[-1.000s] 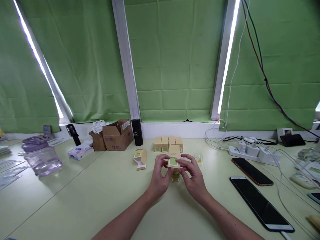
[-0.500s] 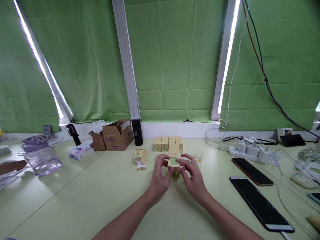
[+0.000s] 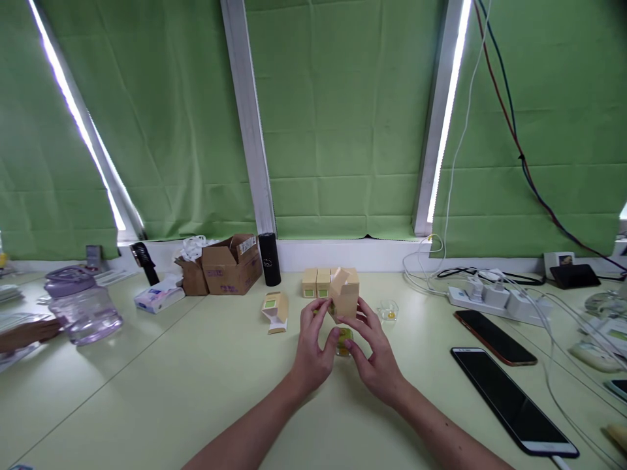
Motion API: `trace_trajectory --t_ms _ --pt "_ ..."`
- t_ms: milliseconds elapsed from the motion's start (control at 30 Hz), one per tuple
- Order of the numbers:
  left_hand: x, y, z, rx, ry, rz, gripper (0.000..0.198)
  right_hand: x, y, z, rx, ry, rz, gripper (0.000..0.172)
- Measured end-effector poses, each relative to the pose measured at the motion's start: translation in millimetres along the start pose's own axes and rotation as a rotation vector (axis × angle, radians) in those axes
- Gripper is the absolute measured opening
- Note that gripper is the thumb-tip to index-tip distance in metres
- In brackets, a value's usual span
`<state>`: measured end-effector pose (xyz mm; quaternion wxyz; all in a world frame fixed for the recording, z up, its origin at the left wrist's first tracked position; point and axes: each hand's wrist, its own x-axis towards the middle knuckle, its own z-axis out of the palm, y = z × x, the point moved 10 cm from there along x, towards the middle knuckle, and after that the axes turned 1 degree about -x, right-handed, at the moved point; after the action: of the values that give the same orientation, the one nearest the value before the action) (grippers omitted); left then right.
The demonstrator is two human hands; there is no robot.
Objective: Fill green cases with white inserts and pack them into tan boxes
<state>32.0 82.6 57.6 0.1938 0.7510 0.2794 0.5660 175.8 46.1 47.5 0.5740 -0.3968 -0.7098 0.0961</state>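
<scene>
Both of my hands hold a small cardboard box [image 3: 347,301], its top flap tilted up. My left hand [image 3: 312,346] grips it at the left side with the fingertips. On the other side, my right hand [image 3: 376,349] has its fingers against the box's right and lower edge. Just below it, between my thumbs, a small glass jar [image 3: 344,341] with yellow-green content stands on the table. Several similar closed boxes [image 3: 316,282] are lined up behind. An opened box [image 3: 275,311] lies to the left, and a small clear glass container [image 3: 388,310] sits to the right.
Left are a large carton [image 3: 232,267], a black cylinder [image 3: 269,259], a tissue pack [image 3: 159,296] and a purple-lidded jug [image 3: 81,303], with another person's hand [image 3: 29,335] beside it. Right are two phones [image 3: 512,398], a power strip [image 3: 499,301] and loose white cables.
The box in my hands has turned, so its green label no longer faces me and its raised flap shows. The glass jar below is more visible. The other person's hand has moved right.
</scene>
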Motion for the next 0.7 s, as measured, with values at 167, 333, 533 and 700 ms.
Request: trace_trajectory --t_ms 167,333,533,700 --pt "0 -14 -7.7 -0.065 0.073 -0.09 0.042 -1 -22 5 -0.018 -0.076 -0.11 0.055" --pt "-2 -28 -12.6 -0.113 0.131 -0.173 0.049 -5 -38 13 -0.024 -0.149 -0.213 0.062" --pt "-2 -47 -21.1 -0.18 0.253 -0.309 0.051 -8 -32 14 -0.062 -0.115 -0.259 0.057" --pt "0 -55 -24.1 -0.261 0.276 -0.367 0.05 -4 0 15 -0.215 -0.086 -0.124 0.047"
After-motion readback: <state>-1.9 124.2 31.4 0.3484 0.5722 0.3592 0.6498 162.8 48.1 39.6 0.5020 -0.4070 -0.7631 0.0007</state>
